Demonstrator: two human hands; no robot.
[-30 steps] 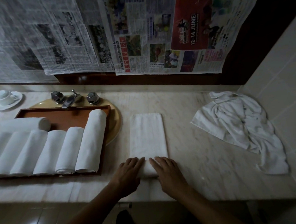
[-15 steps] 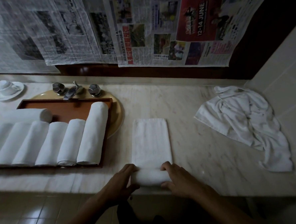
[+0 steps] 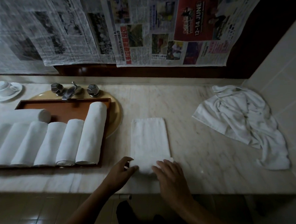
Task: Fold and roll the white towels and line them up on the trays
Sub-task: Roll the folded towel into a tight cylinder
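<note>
Nearest the viewer, the left hand [image 3: 120,172] and the right hand [image 3: 168,178] work a little apart at the front edge of a pale marble counter [image 3: 186,100]. The left hand curls thumb and fingers round the left end of a small roll. The right hand lays nearly straight fingers on top of it.

The roll is the near end of a long folded white towel [image 3: 149,137]. Most of this towel lies flat on the counter, running away from the viewer. Judged from this, folding is done and rolling has only begun.

To the left, a rectangular brown wooden tray [image 3: 63,101] holds a row of rolled white towels [image 3: 91,132], laid side by side, with one more crosswise behind them. Bare tray floor shows beyond the row.

To the right, well apart, a crumpled white towel [image 3: 238,122] lies loose, neither folded nor rolled.

Behind the tray are a yellowish round basin [image 3: 117,112] and a chrome tap [image 3: 70,92], with a white cup and saucer [image 3: 5,88] at far left. Newspaper sheets [image 3: 138,25] cover the wall.
</note>
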